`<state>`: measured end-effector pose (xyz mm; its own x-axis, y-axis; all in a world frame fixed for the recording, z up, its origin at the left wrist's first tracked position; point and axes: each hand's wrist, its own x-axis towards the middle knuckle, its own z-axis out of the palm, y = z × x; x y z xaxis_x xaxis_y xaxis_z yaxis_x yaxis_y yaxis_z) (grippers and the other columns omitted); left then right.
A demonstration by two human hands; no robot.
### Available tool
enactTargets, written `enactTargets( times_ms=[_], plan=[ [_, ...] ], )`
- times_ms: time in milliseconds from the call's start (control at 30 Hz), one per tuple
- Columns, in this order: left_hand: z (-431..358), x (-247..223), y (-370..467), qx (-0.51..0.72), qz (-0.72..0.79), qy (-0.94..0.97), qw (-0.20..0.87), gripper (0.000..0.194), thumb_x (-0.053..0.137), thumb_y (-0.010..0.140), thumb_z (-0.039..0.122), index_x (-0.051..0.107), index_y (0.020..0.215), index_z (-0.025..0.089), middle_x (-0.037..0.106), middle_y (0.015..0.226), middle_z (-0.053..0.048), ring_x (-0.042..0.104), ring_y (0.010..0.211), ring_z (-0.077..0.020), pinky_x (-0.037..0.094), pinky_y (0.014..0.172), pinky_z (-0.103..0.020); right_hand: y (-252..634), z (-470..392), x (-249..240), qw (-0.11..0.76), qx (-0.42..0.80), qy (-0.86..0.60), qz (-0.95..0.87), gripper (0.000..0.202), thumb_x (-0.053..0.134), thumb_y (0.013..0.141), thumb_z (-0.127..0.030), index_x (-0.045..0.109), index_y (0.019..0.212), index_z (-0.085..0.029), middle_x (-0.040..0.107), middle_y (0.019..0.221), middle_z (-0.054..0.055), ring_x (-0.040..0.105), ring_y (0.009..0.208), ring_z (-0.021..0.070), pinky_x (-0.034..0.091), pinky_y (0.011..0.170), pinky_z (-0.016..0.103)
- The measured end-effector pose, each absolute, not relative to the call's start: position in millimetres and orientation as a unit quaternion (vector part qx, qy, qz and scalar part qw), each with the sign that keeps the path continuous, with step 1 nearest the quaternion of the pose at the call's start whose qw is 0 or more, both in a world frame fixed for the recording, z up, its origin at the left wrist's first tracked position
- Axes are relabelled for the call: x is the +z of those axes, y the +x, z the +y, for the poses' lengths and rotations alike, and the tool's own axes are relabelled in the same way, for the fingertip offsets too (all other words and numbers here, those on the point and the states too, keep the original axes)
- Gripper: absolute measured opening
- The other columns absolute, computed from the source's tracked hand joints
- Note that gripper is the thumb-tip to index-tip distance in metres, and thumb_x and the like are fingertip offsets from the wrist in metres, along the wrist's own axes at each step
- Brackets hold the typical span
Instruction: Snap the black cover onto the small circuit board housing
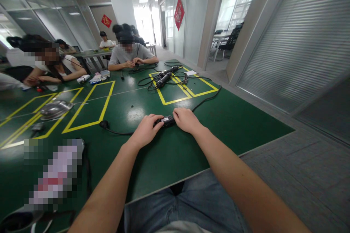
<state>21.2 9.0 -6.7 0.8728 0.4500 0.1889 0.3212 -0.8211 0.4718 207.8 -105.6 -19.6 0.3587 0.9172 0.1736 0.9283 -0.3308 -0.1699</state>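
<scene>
A black power adapter (167,120) with a pale label lies on the green table in front of me. My left hand (147,129) is closed around its left end, thumb along the near side. At the other end my right hand (186,119) has its fingers bent together where the cord meets the adapter; the fingertips are partly hidden. From the left side a cord runs to a black plug (104,124) on the table. Another black cord (207,99) leads from the right side towards the far right edge.
Beyond my hands lie black corded tools (164,79) within yellow tape outlines (177,100). A shiny metal dish (57,109) is at left, with a blurred-out package (57,173) nearer me. Across the table sits a person in grey (120,56); others sit at left.
</scene>
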Motion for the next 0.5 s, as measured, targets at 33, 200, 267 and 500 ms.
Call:
enactTargets(
  times_ms=[33, 200, 267, 500],
  plan=[
    [8.5, -6.3, 21.2, 0.149, 0.205, 0.942, 0.218, 0.036, 0.058, 0.108, 0.032, 0.077, 0.136, 0.019, 0.078, 0.126, -0.013, 0.071, 0.12, -0.0297, 0.053, 0.112, -0.044, 207.8, -105.7, -19.2, 0.12, -0.021, -0.816, -0.566, 0.032, 0.041, 0.117, -0.026, 0.072, 0.115, -0.019, 0.078, 0.117, 0.013, 0.07, 0.111, 0.0289, 0.046, 0.091, 0.036],
    [6.8, -3.7, 21.7, 0.178, 0.21, 0.942, 0.193, 0.036, 0.055, 0.11, 0.032, 0.076, 0.135, 0.019, 0.078, 0.125, -0.013, 0.069, 0.119, -0.0303, 0.052, 0.111, -0.046, 207.1, -107.1, -17.2, 0.124, -0.02, -0.814, -0.568, 0.032, 0.04, 0.117, -0.026, 0.071, 0.114, -0.019, 0.078, 0.116, 0.013, 0.07, 0.111, 0.0289, 0.046, 0.091, 0.037],
    [6.4, -3.2, 22.1, 0.187, 0.208, 0.943, 0.18, 0.034, 0.054, 0.111, 0.033, 0.077, 0.134, 0.021, 0.079, 0.124, -0.011, 0.068, 0.119, -0.0304, 0.051, 0.112, -0.047, 206.7, -107.8, -16.7, 0.127, -0.02, -0.812, -0.569, 0.033, 0.04, 0.118, -0.027, 0.071, 0.114, -0.019, 0.078, 0.116, 0.013, 0.07, 0.111, 0.0287, 0.046, 0.091, 0.037],
    [6.3, -4.4, 20.1, 0.146, 0.198, 0.951, 0.187, 0.032, 0.063, 0.106, 0.028, 0.077, 0.134, 0.021, 0.079, 0.128, -0.012, 0.07, 0.119, -0.0302, 0.053, 0.111, -0.045, 206.1, -108.3, -16.2, 0.132, -0.016, -0.813, -0.566, 0.035, 0.038, 0.118, -0.028, 0.072, 0.112, -0.02, 0.078, 0.115, 0.013, 0.07, 0.109, 0.028, 0.046, 0.09, 0.036]
  ],
)
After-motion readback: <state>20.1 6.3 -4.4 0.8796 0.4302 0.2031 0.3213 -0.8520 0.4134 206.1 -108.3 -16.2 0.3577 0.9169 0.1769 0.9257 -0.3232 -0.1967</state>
